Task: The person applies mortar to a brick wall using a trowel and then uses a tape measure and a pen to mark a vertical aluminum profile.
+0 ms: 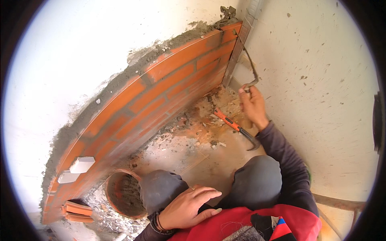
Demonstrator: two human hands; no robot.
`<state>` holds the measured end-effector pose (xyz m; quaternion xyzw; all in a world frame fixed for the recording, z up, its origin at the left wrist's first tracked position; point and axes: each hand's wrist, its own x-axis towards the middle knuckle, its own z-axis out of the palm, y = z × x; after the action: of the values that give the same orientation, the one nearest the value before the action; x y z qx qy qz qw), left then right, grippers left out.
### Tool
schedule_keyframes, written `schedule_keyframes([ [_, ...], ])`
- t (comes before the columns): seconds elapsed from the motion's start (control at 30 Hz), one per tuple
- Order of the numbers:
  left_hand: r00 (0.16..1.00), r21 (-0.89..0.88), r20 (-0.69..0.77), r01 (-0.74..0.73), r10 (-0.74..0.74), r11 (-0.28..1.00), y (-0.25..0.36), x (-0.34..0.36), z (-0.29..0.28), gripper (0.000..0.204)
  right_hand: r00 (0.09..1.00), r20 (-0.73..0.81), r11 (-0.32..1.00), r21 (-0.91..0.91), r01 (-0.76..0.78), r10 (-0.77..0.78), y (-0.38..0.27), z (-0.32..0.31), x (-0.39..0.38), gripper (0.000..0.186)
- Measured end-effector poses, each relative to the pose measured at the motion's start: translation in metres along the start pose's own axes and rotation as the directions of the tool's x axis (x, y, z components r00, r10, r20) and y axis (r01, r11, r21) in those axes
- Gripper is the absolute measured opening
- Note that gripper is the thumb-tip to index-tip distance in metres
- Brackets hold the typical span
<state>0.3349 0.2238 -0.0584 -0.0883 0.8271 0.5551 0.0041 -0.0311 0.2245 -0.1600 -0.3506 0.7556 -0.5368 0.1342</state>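
Note:
My right hand (253, 104) is closed on the bent handle of a thin, mortar-smeared jointing tool (250, 59), whose far end reaches the top course of the orange brick wall (177, 66) near the corner. My left hand (193, 207) lies low in front of me, by my left knee, fingers extended and holding nothing. Grey mortar (152, 56) runs along the wall's top, with a taut string just below it. An orange-handled hammer or bar with a curved dark end (227, 119) lies on the floor below my right hand.
A mortar bucket (125, 193) stands left of my knee, beside loose brick pieces (77, 211). Two white blocks (81, 164) sit against the brick wall. A metal straightedge (248, 24) stands in the corner. Debris covers the floor (193, 160); white walls (317, 100) close in right and behind.

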Motion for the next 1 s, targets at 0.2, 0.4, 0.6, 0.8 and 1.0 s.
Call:
schedule_keyframes([
  [0.2,0.996,0.018,-0.014,0.093,-0.093,0.995,0.005,-0.006,-0.003,0.050,0.987,-0.131,0.987,0.121,0.107,-0.091,0.030,0.059,0.010,0.017],
  [0.4,0.985,0.003,-0.041,0.169,-0.169,0.986,0.007,-0.010,-0.008,0.049,0.976,-0.153,0.987,-0.026,0.156,-0.158,0.010,0.060,0.029,0.016],
  [0.6,0.990,-0.007,-0.040,0.133,-0.133,0.991,0.003,-0.012,-0.013,0.049,0.938,-0.032,0.864,-0.402,0.304,-0.345,-0.030,-0.010,0.047,0.021],
  [0.8,0.998,-0.032,-0.033,0.055,-0.056,0.998,-0.004,-0.012,-0.010,0.050,0.950,0.139,0.713,-0.632,0.304,-0.281,-0.059,-0.061,0.059,0.021],
  [1.0,0.999,-0.056,-0.038,-0.005,0.003,0.998,-0.003,-0.014,-0.011,0.050,0.941,0.190,0.494,-0.812,0.311,-0.280,-0.078,-0.078,0.067,0.022],
])
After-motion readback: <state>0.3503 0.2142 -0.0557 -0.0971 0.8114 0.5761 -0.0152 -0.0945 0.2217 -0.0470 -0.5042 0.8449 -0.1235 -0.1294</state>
